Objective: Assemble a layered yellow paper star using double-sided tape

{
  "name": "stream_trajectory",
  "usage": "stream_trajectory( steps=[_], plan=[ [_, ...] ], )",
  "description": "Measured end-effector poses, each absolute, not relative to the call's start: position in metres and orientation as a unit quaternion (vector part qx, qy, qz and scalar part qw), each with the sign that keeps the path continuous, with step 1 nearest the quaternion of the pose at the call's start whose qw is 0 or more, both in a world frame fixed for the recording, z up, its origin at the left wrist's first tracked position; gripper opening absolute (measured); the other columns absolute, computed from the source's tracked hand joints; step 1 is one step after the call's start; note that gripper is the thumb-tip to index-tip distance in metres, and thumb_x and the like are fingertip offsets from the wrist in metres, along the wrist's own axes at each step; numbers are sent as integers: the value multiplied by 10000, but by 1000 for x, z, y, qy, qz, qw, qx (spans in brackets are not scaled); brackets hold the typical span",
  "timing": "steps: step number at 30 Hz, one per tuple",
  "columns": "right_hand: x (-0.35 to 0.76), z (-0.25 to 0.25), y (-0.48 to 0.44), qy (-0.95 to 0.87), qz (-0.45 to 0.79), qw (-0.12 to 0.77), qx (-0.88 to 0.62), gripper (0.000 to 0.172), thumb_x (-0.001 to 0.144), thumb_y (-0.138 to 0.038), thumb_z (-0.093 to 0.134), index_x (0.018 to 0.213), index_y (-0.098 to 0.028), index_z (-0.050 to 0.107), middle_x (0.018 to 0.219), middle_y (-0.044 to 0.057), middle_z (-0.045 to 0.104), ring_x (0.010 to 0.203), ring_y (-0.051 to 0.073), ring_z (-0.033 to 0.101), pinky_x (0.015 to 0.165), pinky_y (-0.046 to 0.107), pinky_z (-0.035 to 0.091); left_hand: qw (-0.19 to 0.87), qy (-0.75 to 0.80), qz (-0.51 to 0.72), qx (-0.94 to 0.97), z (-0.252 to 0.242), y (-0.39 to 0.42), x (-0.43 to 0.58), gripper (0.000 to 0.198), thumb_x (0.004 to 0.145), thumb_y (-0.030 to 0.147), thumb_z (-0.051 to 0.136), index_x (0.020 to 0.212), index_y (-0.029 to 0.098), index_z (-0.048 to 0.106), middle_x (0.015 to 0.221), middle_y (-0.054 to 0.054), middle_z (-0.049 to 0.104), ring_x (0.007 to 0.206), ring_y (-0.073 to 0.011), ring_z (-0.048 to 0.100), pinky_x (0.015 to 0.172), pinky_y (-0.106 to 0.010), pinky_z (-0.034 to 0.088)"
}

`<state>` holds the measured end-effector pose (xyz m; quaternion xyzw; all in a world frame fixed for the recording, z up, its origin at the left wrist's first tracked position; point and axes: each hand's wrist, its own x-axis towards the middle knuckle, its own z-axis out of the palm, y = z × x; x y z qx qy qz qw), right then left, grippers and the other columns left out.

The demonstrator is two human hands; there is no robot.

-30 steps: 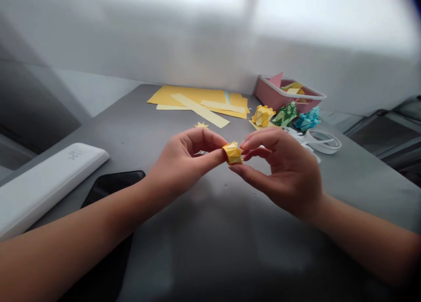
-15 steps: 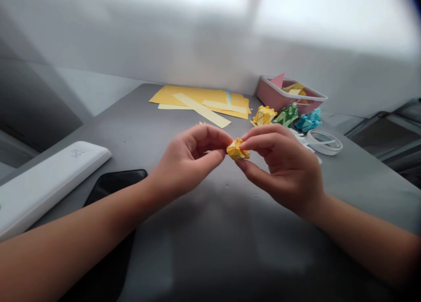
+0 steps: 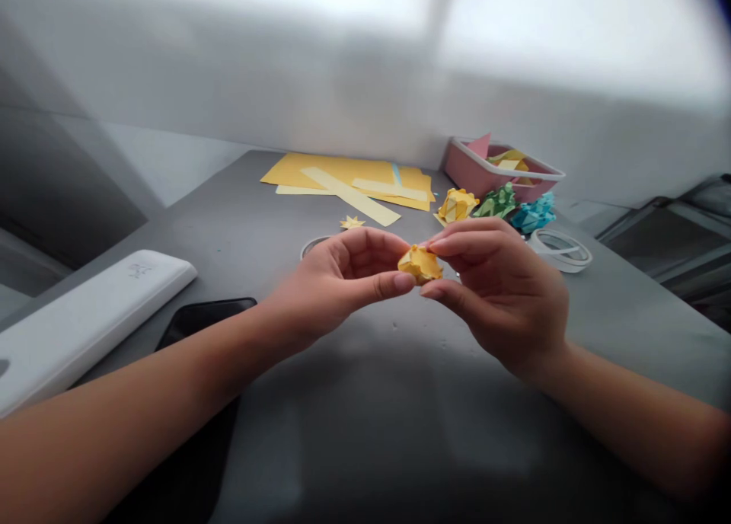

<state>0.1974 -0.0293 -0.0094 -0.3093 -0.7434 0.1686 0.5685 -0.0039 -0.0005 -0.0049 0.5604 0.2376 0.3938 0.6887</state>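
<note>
A small folded yellow paper piece (image 3: pixel 419 263) is held above the grey table (image 3: pixel 365 402) between both hands. My left hand (image 3: pixel 334 284) pinches its left side with thumb and forefinger. My right hand (image 3: pixel 502 292) pinches its right side, the other fingers curled under. A tiny yellow paper star (image 3: pixel 352 222) lies on the table just behind my left hand.
Yellow paper sheets and strips (image 3: pixel 354 183) lie at the back. A pink tray (image 3: pixel 480 175) holds scraps, with yellow (image 3: pixel 457 204), green (image 3: pixel 498 201) and blue (image 3: pixel 534 213) folded pieces before it. A tape roll (image 3: pixel 560 250) is right; a white case (image 3: pixel 85 318) and black phone (image 3: pixel 199 318) left.
The yellow paper piece has been turned between the fingertips and now looks flatter and tilted. Both hands have shifted slightly to the right and stay pinched on it.
</note>
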Motion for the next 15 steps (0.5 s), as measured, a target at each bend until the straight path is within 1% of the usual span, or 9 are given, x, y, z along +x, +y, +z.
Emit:
stream_trajectory(
  steps=[3,6,9,10,11,12,13,14,15],
  plan=[
    [194,-7,-32,-728,181,585,-308,352,755,-170,832,1057,-299,705,1001,32,623,979,209,639,869,395,590,698,244,387,551,-4,-1,-4,323,784,217,811,1073,240,667,1072,-18,735,1036,-171,692,959,-335,524],
    [200,9,-25,-705,157,609,-327,295,789,-174,794,1039,-300,701,1008,36,636,966,222,655,878,426,584,692,256,395,547,-4,0,-5,426,784,238,813,1169,262,634,1205,-46,701,1090,-189,675,1005,-374,505],
    [224,33,2,-637,68,691,-336,191,812,-220,780,955,-319,699,975,18,662,903,218,672,907,443,570,684,279,394,547,-3,0,-7,409,817,344,783,1181,239,629,1255,-81,671,1061,-194,674,1007,-396,502],
    [236,39,15,-613,43,704,-355,172,804,-231,790,921,-315,696,1020,23,668,933,221,670,941,441,561,685,286,390,545,-3,0,-7,407,827,390,768,1172,226,630,1248,-90,670,1031,-190,679,992,-395,510],
    [249,44,30,-594,26,712,-373,186,769,-244,819,889,-304,690,1055,35,673,956,231,672,940,433,563,687,291,386,542,-2,-1,-6,415,832,437,752,1160,214,631,1233,-95,671,999,-187,683,970,-391,520],
    [262,45,46,-590,51,690,-416,227,761,-280,825,921,-311,667,1117,31,671,1036,241,668,961,426,562,690,295,382,539,0,-1,-6,431,833,482,736,1146,203,634,1214,-98,673,969,-185,685,943,-387,532],
    [275,44,61,-579,62,683,-440,290,728,-310,841,940,-305,643,1119,41,676,1059,268,673,894,438,591,693,300,379,535,1,-1,-5,454,833,529,715,1131,194,639,1193,-102,676,941,-186,687,915,-386,542],
    [288,41,76,-580,90,659,-471,312,733,-338,826,967,-297,624,1114,52,688,1071,283,676,857,448,607,695,308,377,530,2,-1,-4,483,833,576,690,1112,185,645,1169,-105,680,913,-190,688,884,-385,550],
    [299,36,90,-574,102,643,-497,320,716,-334,827,935,-266,605,1050,65,705,1043,282,689,845,434,606,697,317,377,521,3,-1,-3,516,834,622,659,1093,176,649,1142,-109,686,887,-194,688,855,-384,554]
  ],
)
